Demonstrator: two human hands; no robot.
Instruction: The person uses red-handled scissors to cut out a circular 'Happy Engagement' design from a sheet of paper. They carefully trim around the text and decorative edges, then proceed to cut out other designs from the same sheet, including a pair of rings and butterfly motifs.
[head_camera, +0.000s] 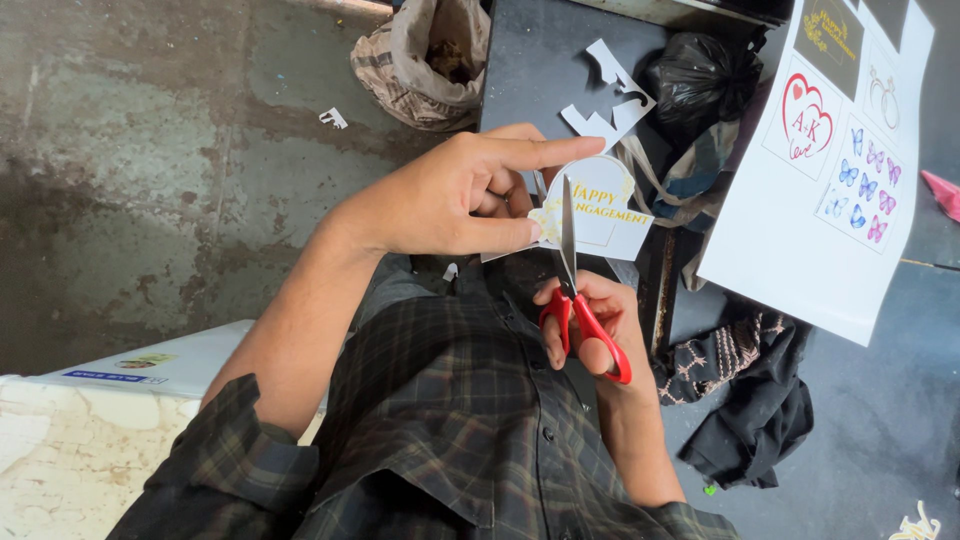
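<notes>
Over my lap, my left hand (455, 200) pinches the paper cutout (600, 210); my right hand (590, 325) grips red scissors (572, 290) slicing it.

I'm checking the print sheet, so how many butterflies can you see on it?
6, clustered in one panel of the printed sheet at upper right: butterflies in blue, purple and pink, arranged roughly in two columns. The sheet runs past the frame's top edge, so others may be hidden.

Left hand (455, 195) pinches white printed paper cutout (597, 210). Right hand (590, 325) grips red-handled scissors (572, 290), blades in cutout edge. Printed sticker sheet (800, 200) lies right; black plastic bag (700, 80) behind.
</notes>
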